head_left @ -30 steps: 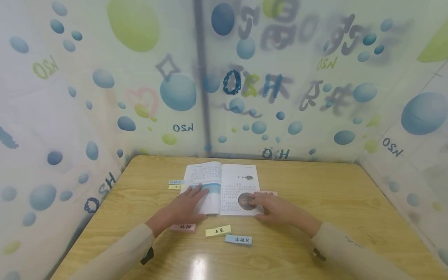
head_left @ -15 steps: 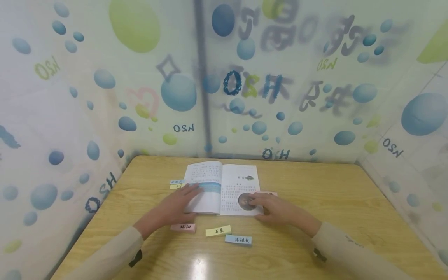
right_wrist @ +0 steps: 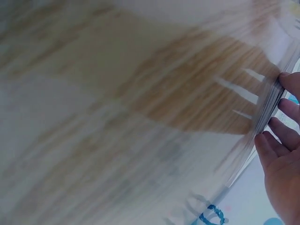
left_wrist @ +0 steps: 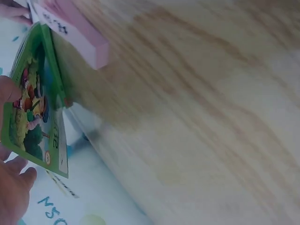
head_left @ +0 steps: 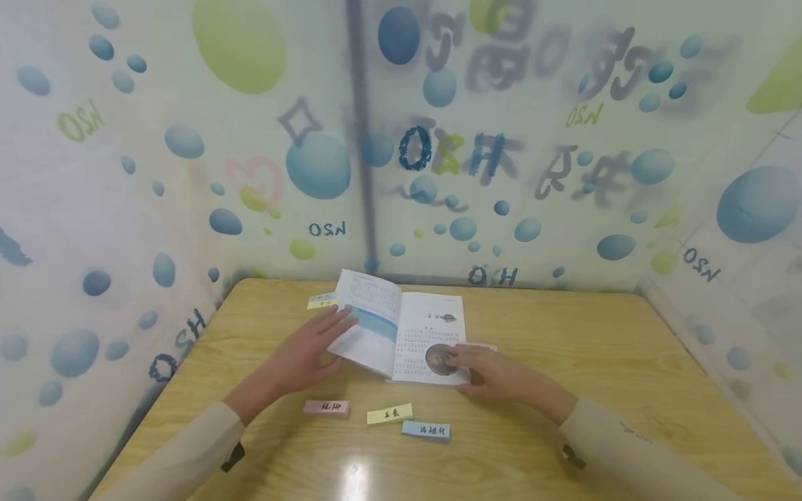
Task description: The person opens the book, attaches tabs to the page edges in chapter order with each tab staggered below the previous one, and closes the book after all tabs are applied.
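Observation:
An open book (head_left: 429,313) lies on the wooden table, its left half (head_left: 370,299) lifted and tilted up from the table. My left hand (head_left: 301,355) holds that half by its outer edge, with fingers over the page. From beneath, the left wrist view shows the green cartoon cover (left_wrist: 35,108) with a digit in front of it and other fingers past its edge. Over on the right page, my right hand (head_left: 501,372) rests with fingers beside a round picture (head_left: 441,359). In the right wrist view its fingertips touch the edges of the stacked pages (right_wrist: 268,105).
Pink (head_left: 326,408), yellow (head_left: 390,414) and blue (head_left: 426,430) labelled blocks lie in front of the book. Blue and yellow blocks (head_left: 321,301) sit behind its left side, and a pink one (head_left: 482,346) at its right. Patterned walls (head_left: 539,236) border the table (head_left: 564,327).
My left hand has shifted left and taken the book's left half up from lying flat to tilted. The blue and yellow blocks on that side have moved farther back. My right hand has stayed put.

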{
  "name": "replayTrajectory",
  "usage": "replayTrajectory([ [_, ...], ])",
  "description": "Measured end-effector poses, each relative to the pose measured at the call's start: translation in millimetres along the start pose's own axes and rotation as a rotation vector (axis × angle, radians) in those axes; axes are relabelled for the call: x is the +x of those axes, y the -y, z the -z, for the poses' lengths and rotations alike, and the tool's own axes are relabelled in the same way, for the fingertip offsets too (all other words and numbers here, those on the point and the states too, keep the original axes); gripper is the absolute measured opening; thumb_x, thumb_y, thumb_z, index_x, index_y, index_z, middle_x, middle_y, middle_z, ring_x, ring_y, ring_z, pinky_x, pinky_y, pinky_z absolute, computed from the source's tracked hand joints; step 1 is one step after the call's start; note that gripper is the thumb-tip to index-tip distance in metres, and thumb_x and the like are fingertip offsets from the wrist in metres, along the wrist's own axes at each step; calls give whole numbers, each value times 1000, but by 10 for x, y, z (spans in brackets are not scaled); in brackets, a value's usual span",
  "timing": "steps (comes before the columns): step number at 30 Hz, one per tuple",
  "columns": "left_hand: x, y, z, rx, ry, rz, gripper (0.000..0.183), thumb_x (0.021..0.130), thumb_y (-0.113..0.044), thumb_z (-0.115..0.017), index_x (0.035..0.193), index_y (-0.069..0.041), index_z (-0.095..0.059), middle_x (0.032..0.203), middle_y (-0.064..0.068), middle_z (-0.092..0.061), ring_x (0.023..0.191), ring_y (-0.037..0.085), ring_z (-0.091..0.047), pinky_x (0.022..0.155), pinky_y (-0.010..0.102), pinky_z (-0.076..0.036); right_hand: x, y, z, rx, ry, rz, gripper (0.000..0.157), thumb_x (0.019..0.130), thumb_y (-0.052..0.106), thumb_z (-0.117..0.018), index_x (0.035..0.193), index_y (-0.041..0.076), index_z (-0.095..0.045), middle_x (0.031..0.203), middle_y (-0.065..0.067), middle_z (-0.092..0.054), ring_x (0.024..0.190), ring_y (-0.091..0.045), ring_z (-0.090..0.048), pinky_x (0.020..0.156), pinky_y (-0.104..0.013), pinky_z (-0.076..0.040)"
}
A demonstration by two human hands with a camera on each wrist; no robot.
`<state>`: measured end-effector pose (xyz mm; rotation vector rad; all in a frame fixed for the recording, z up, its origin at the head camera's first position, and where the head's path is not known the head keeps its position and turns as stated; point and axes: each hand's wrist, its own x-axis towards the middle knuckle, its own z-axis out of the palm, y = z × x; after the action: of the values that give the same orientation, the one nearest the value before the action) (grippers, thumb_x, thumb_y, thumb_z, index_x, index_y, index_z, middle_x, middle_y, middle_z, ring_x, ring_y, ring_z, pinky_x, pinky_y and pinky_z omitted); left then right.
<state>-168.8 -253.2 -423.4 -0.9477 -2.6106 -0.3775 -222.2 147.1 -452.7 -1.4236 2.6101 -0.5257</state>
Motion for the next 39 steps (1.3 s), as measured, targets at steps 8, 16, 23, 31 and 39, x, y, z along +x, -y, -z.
replayTrajectory([
  [8,357,-192,104,-39,-61,-119,78,81,-6,-82,150,-4,-47,159,18,-36,146,40,-30,114,51,-33,-170,-151,155,57,-104,-20,39,96,15,-72,132,5,-65,138,-14,-60,129,-33,-54,107,-52,-42],
  [16,878,-518,-161,-96,-123,-203,92,82,-5,-82,158,-8,-30,166,16,-20,150,39,-20,115,47,-31,-452,-285,383,83,-215,-137,35,95,11,-73,127,0,-66,128,-14,-66,121,-37,-60,100,-54,-47],
  [23,1084,-712,-569,-72,308,5,80,98,-31,-70,161,-10,-26,165,20,-19,148,43,-20,117,50,-26,-571,-365,413,89,-234,-154,30,97,14,-71,123,0,-68,124,-14,-68,114,-35,-64,94,-52,-53],
  [31,1039,-825,-633,74,671,177,63,109,-50,-35,164,-24,-19,169,10,-6,151,39,-7,120,53,-14,-609,-323,394,104,-188,-189,31,101,21,-67,125,1,-67,125,-13,-67,115,-35,-63,95,-53,-52],
  [39,962,-816,-532,102,697,153,64,110,-50,-32,165,-21,-17,169,11,-7,151,40,-8,119,54,-16,-636,-247,361,101,-164,-175,35,98,21,-70,127,2,-65,128,-15,-66,117,-37,-62,97,-55,-50],
])
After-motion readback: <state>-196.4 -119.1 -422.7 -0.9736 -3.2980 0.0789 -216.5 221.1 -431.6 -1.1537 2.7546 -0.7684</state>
